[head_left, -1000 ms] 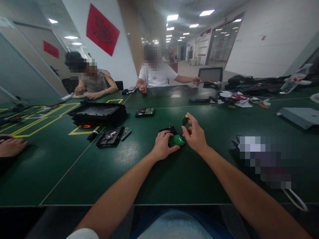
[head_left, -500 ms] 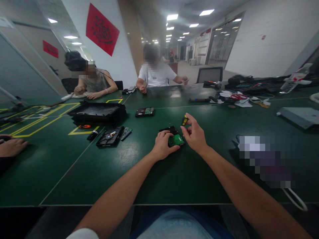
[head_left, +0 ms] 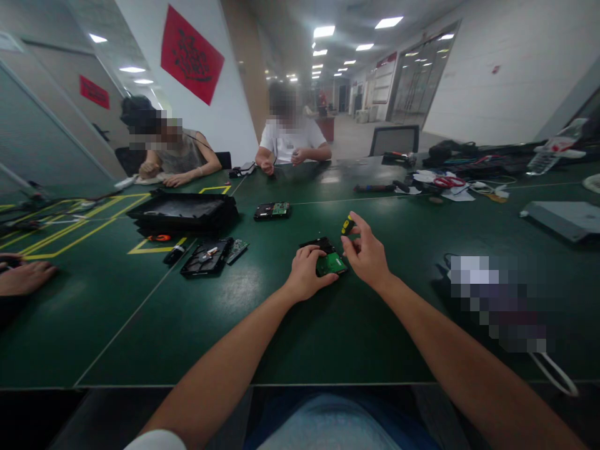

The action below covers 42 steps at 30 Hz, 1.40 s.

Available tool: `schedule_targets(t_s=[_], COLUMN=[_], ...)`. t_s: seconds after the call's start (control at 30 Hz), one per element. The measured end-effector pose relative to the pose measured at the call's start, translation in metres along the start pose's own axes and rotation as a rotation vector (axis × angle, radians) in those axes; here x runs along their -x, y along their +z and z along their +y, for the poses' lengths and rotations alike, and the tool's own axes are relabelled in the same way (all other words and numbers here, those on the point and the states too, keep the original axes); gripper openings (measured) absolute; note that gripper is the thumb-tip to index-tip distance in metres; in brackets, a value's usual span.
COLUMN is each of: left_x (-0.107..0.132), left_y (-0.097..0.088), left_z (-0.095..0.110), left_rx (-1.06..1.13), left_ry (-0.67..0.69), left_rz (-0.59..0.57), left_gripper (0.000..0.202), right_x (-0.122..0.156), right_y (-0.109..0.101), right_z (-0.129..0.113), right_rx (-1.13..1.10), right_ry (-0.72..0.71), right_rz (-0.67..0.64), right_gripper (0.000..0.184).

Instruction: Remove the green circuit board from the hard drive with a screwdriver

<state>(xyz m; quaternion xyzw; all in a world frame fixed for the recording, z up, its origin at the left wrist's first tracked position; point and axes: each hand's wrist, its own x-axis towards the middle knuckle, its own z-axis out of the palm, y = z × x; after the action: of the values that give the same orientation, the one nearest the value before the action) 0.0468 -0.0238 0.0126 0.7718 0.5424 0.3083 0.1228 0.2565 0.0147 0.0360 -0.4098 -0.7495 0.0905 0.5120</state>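
Observation:
My left hand [head_left: 307, 272] grips a hard drive [head_left: 330, 265] lying on the green table, its fingers across the top and the thumb at the near edge. A green circuit board shows on the drive's right part; the fingers cover some of the rest. Just above the drive's right end, my right hand [head_left: 368, 250] pinches a short black and yellow screwdriver handle [head_left: 347, 225] between thumb and fingers. The tool's tip cannot be made out. Another hard drive [head_left: 272, 210] lies farther off, and an opened black drive case [head_left: 206, 257] with a loose circuit board [head_left: 237, 250] lies to the left.
Stacked black trays [head_left: 185, 209] stand at the left behind an orange-handled item [head_left: 159, 238]. A grey metal box [head_left: 562, 220] and a clear bottle [head_left: 555, 150] are at the right. Two people sit across the table; another person's hand [head_left: 28, 278] rests at the left edge.
The yellow and black handle has turned slightly in my right hand, which stays in nearly the same spot. The person in white opposite has drawn one hand inward. My left hand is still.

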Motion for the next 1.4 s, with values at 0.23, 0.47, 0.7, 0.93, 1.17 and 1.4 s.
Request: schedule_targets(t_s=[0.23,0.47,0.7,0.93,1.17,1.4], left_x=[0.0002,0.0005,0.0005,0.0,0.0001,0.0013], left_y=[-0.0018,-0.0028,-0.0037,-0.0016,-0.0005,-0.0013], left_z=[0.001,0.0029,0.0031,0.0016,0.0004,-0.0003], left_rx=[0.005,0.002,0.008,0.002,0.005,0.007], left_ry=[0.007,-0.003,-0.006,-0.005,-0.009,-0.007], left_rz=[-0.007,-0.006,-0.007,-0.005,-0.003,-0.012], left_gripper=[0.058,0.058,0.057,0.057,0.057,0.058], right_x=[-0.0003,-0.0006,-0.0002,-0.001,-0.0007,-0.0018], right_y=[0.0014,-0.0006,0.0006,0.0003,0.0007,-0.0004], right_z=[0.0005,-0.0019,0.0009,0.001,0.0016,-0.0011], right_rx=[-0.007,-0.004,-0.016,-0.018,-0.013,0.01], right_ry=[0.001,-0.018,-0.013,-0.014,-0.018,-0.038], right_rz=[0.018,0.016,0.012,0.008,0.009,0.008], right_gripper=[0.065,0.066,0.065,0.064,0.065,0.066])
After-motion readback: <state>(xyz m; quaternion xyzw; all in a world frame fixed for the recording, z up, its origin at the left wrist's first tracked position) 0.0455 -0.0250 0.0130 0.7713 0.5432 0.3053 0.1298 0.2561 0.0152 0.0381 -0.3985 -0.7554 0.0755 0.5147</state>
